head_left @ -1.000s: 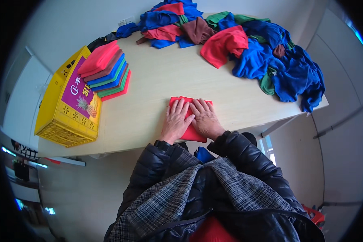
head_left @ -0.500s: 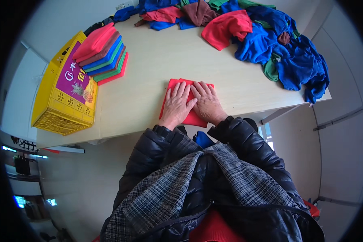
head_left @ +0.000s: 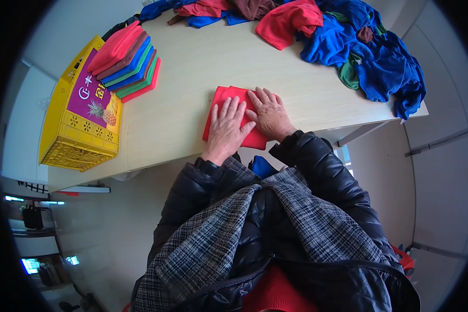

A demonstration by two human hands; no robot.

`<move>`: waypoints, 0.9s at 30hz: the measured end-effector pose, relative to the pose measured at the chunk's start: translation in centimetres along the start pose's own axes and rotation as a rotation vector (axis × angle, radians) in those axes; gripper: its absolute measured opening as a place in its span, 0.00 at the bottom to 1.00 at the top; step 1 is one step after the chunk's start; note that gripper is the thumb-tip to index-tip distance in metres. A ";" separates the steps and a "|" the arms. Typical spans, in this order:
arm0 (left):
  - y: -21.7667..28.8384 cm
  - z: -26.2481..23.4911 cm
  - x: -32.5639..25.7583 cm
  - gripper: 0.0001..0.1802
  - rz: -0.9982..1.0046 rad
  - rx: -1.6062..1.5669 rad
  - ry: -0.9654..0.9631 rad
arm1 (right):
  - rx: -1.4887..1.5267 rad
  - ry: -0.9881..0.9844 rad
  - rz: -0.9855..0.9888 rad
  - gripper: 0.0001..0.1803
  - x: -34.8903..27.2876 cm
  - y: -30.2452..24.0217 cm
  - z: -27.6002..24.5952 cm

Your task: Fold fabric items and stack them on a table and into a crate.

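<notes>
A folded red cloth (head_left: pixel 224 96) lies at the near edge of the table, under both my hands. My left hand (head_left: pixel 228 129) rests flat on its left and middle part, fingers stretched and slightly apart. On its right side lies my right hand (head_left: pixel 270 114), fingers spread, partly over the cloth's right edge. Neither hand grips anything. To the left, a stack of folded cloths (head_left: pixel 127 62) in red, brown, blue and green stands beside the yellow crate.
A yellow plastic crate (head_left: pixel 83 138) with a purple pineapple panel sits at the table's left end. Along the far and right edges of the pale table (head_left: pixel 192 62) spreads a loose heap of blue cloths (head_left: pixel 382 73), with a crumpled red cloth (head_left: pixel 291 23) among them.
Both hands have shifted slightly over the red cloth, and my right hand has moved toward its right edge. The whole view has tilted a little, so the table sits higher.
</notes>
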State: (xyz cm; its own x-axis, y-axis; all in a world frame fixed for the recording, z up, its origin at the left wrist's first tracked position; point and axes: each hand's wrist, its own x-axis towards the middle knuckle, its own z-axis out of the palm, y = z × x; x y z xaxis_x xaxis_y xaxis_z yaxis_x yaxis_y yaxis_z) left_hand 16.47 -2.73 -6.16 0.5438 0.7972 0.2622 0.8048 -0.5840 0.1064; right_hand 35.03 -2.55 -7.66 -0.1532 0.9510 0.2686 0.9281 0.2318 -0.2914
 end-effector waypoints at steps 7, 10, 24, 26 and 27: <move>3.1 -1.1 -3.1 0.45 0.155 -0.171 0.051 | -0.044 0.076 0.015 0.34 -1.4 -0.5 -0.2; 2.9 -1.4 -4.0 0.45 0.195 -0.183 0.025 | -0.042 0.089 0.061 0.34 -1.9 -0.9 -0.9; -5.4 -3.3 -2.9 0.26 0.147 -0.059 -0.010 | -0.101 -0.206 0.123 0.32 -6.7 -3.4 -7.6; -5.7 -3.7 -2.3 0.26 0.068 -0.013 -0.008 | -0.110 -0.392 0.161 0.31 -6.0 -4.0 -9.2; -5.5 -3.9 -2.0 0.26 0.035 0.009 -0.006 | -0.111 -0.388 0.162 0.31 -5.7 -4.0 -9.3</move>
State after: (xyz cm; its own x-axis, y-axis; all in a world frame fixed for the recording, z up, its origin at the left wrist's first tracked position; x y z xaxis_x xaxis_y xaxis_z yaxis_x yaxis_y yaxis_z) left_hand 10.07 -1.74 -3.55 0.5729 0.7772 0.2603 0.7873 -0.6102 0.0891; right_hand 35.33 -10.75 0.48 -0.0989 0.9847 -0.1436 0.9783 0.0698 -0.1949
